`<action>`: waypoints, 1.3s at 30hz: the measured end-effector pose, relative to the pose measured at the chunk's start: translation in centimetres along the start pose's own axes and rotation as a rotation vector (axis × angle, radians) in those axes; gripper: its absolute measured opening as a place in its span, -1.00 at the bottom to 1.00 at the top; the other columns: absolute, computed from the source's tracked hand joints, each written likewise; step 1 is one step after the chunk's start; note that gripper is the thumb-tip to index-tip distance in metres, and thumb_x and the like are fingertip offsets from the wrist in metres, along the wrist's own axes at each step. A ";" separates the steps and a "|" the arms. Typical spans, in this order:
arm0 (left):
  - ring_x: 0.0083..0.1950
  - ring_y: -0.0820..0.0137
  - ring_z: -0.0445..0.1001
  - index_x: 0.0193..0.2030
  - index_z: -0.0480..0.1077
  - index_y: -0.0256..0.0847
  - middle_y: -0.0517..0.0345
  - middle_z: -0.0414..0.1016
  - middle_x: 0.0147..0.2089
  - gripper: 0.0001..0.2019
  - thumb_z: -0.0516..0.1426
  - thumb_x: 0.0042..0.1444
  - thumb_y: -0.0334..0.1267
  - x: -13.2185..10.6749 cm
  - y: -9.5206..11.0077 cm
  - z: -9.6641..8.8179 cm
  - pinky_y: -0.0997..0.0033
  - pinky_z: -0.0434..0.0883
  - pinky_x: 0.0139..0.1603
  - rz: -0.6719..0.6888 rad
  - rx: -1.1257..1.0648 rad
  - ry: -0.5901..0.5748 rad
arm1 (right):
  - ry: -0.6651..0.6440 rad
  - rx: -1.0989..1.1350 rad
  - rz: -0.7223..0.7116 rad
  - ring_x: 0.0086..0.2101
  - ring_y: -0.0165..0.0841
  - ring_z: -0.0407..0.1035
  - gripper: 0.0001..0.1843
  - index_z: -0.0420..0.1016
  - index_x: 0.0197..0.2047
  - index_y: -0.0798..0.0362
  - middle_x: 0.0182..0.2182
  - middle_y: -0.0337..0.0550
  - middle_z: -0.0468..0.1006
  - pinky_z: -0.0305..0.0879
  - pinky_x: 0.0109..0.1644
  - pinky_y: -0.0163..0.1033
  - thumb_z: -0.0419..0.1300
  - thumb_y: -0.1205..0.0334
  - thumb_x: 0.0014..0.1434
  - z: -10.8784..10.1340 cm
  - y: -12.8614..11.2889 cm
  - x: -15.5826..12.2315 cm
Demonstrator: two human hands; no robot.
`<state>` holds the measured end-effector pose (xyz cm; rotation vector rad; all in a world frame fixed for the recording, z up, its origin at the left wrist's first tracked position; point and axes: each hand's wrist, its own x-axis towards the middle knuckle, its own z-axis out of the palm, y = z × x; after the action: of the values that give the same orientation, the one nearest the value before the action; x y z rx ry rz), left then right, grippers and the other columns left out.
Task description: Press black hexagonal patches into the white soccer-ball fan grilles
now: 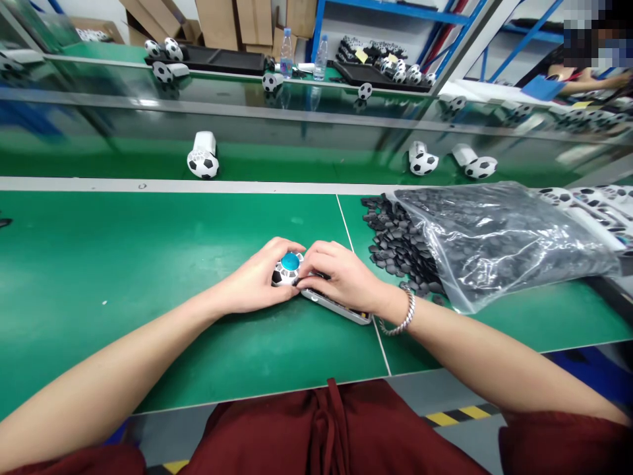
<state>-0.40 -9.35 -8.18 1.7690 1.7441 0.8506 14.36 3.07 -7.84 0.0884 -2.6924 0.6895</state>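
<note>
Both of my hands are close together at the middle of the green workbench (123, 264). My left hand (254, 277) and my right hand (341, 277) cup a small white ball with black soccer patches and a teal cap on top (288, 269). Fingers from each side cover most of the ball. Under my right palm lies a flat, silver-edged device (336, 306), mostly hidden by that hand. A silver chain bracelet (403, 312) circles my right wrist.
To the right, loose black hexagonal patches (395, 244) spill from a clear plastic bag (499, 244). White patterned pieces (593, 211) lie beyond it. Soccer-patterned balls (202, 163) with white attachments stand behind a raised rail. A person (586, 79) works at the far right.
</note>
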 end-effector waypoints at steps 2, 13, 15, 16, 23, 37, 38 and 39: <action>0.06 0.30 0.24 0.03 0.16 -0.19 0.08 0.24 0.03 -0.55 0.13 -0.04 -0.30 0.0 0.0 0.1 0.33 0.23 0.08 0.008 0.001 0.008 | 0.032 0.042 0.014 -0.24 -0.34 0.29 -0.83 0.36 -0.30 0.08 -0.30 -0.13 0.41 0.23 -0.19 -0.24 0.20 0.17 0.09 0.0 0.0 0.0; 0.03 0.29 0.24 -0.04 0.19 -0.22 0.05 0.24 -0.03 -0.62 0.10 -0.05 -0.34 0.0 0.5 0.5 0.32 0.24 0.05 0.007 0.010 0.061 | 0.005 0.198 0.115 -0.22 -0.33 0.27 -0.66 0.24 -0.21 0.10 -0.27 -0.12 0.33 0.34 -0.17 -0.20 0.28 0.20 0.00 0.0 0.7 0.3; 0.03 0.28 0.25 -0.03 0.19 -0.21 0.05 0.25 -0.03 -0.60 0.10 -0.07 -0.35 0.1 0.5 0.6 0.30 0.24 0.05 0.006 0.012 0.063 | 0.012 0.220 0.121 -0.23 -0.34 0.26 -0.65 0.23 -0.22 0.10 -0.27 -0.13 0.31 0.34 -0.18 -0.20 0.29 0.20 -0.01 0.1 0.9 0.3; 0.03 0.28 0.25 -0.03 0.19 -0.21 0.05 0.25 -0.04 -0.60 0.10 -0.07 -0.35 0.1 0.5 0.6 0.30 0.25 0.05 0.006 0.014 0.064 | 0.016 0.224 0.126 -0.24 -0.34 0.26 -0.65 0.23 -0.22 0.10 -0.28 -0.14 0.30 0.35 -0.18 -0.20 0.29 0.20 -0.01 0.1 1.0 0.3; 0.01 0.31 0.27 -0.02 0.18 -0.21 0.07 0.25 -0.04 -0.59 0.11 -0.07 -0.36 0.0 0.4 0.8 0.31 0.26 0.04 0.006 0.027 0.089 | 0.025 0.214 0.187 -0.21 -0.34 0.28 -0.62 0.26 -0.21 0.11 -0.26 -0.13 0.34 0.35 -0.17 -0.20 0.32 0.26 -0.06 0.0 0.1 0.3; 0.03 0.27 0.27 0.06 0.11 -0.20 0.04 0.26 0.00 -0.45 0.10 -0.15 -0.44 -0.2 -0.2 1.4 0.25 0.28 0.04 0.031 0.107 0.141 | -0.036 0.221 0.205 -0.19 -0.31 0.33 -0.54 0.32 -0.16 0.10 -0.23 -0.11 0.42 0.34 -0.16 -0.19 0.35 0.14 -0.11 -0.3 0.4 0.7; 0.03 0.27 0.27 0.06 0.10 -0.20 0.05 0.26 0.00 -0.45 0.10 -0.15 -0.45 -0.2 -0.1 1.6 0.25 0.28 0.04 0.024 0.114 0.157 | -0.060 0.211 0.171 -0.19 -0.30 0.32 -0.53 0.31 -0.16 0.10 -0.23 -0.11 0.41 0.34 -0.17 -0.18 0.34 0.12 -0.10 -0.4 0.6 0.8; 0.03 0.27 0.26 0.05 0.10 -0.20 0.05 0.26 0.00 -0.44 0.10 -0.16 -0.45 -0.2 -0.1 1.7 0.25 0.28 0.04 0.017 0.120 0.171 | -0.086 0.198 0.140 -0.20 -0.30 0.31 -0.53 0.30 -0.15 0.10 -0.23 -0.10 0.40 0.34 -0.18 -0.19 0.33 0.10 -0.09 -0.5 0.8 0.9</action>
<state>0.84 -9.48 -9.39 1.8374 1.9281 0.9467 13.55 4.02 -7.45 -0.0210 -2.7231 1.0163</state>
